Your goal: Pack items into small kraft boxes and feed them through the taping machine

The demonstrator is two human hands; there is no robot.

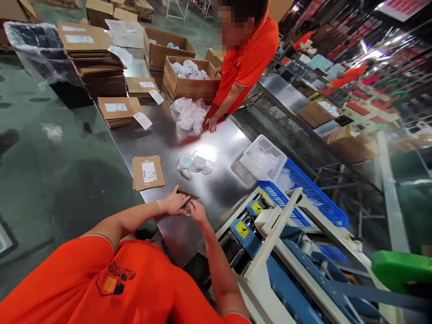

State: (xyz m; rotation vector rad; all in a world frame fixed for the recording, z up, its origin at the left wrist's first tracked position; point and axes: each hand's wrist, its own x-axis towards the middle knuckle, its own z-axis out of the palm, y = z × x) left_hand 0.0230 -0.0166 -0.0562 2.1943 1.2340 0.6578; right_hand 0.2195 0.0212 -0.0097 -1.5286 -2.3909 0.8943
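Observation:
Both my hands meet over a small brown cardboard piece (189, 195) at the near edge of the metal table. My left hand (175, 201) lies on its left side, fingers spread over it. My right hand (197, 211) pinches its right side, with a bit of clear plastic below. The fingers partly hide the piece. Left of it sits a small stack of labelled cardboard (149, 173). Beyond my hands, white and pale blue items in clear plastic (194, 164) lie on the metal table (158, 139).
Across the table a person in orange (249, 58) rests a hand by a plastic-wrapped pile (191, 114). Cardboard stacks (118, 110) and open boxes (189, 87) stand behind. At right are a white basket (263, 157), a blue crate (317, 198) and a machine (270, 243).

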